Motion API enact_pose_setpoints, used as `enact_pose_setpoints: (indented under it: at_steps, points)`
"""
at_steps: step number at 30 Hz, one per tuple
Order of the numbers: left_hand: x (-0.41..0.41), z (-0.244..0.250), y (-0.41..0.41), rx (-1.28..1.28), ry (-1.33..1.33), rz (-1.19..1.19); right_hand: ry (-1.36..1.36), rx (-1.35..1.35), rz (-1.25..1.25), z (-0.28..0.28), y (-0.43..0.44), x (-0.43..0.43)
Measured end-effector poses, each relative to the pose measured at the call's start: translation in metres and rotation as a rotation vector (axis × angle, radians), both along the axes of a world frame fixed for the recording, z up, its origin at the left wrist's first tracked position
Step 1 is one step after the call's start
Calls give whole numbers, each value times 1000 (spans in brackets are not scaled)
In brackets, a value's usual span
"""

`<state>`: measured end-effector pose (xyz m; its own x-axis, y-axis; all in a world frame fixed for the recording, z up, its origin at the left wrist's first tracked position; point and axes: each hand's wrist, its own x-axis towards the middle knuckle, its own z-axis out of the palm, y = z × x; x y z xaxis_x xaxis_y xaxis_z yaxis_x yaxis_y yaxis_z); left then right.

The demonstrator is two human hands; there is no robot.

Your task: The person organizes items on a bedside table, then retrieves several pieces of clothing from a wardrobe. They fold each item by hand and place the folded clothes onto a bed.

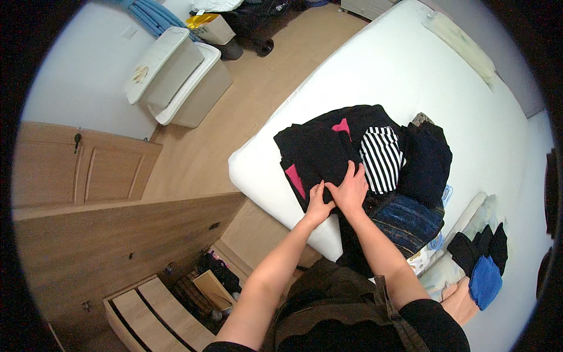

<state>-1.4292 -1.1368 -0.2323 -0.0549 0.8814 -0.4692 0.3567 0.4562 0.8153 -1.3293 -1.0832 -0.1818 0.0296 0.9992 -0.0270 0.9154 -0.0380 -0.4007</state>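
A black garment with bright pink patches [323,147] lies at the near edge of the white-covered bed [374,83]. My left hand [319,206] pinches its near part between thumb and fingers. Right beside it, my right hand [350,191] rests on the same black cloth with thumb and fingers spread; whether it grips a fold I cannot tell. A black-and-white striped garment [382,160] lies just beyond my right fingertips. Dark folded clothing [425,160] sits to the right of it, and blue denim jeans [407,222] lie nearer my right forearm.
At the right, black pieces [481,244] and a blue cloth [486,281] lie on bedding. Two lidded storage boxes [200,90] are stacked on the floor at upper left. A wooden cabinet panel [118,237] and an open storage space [211,290] with things inside are at lower left.
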Motion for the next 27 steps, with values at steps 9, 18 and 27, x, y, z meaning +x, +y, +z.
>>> enact_pose_setpoints:
  at_steps: [9, 18, 27]
  points:
    - [-17, 8, -16, -278, -598, 287, 215, -464, -87, -1, 13, -18]
    - [-42, 27, -41, -215, -1291, 594, 303, 0, 343, 95, -49, -38]
    - [-54, 70, -97, 123, -1660, 722, 264, 526, 1070, 187, -153, -54]
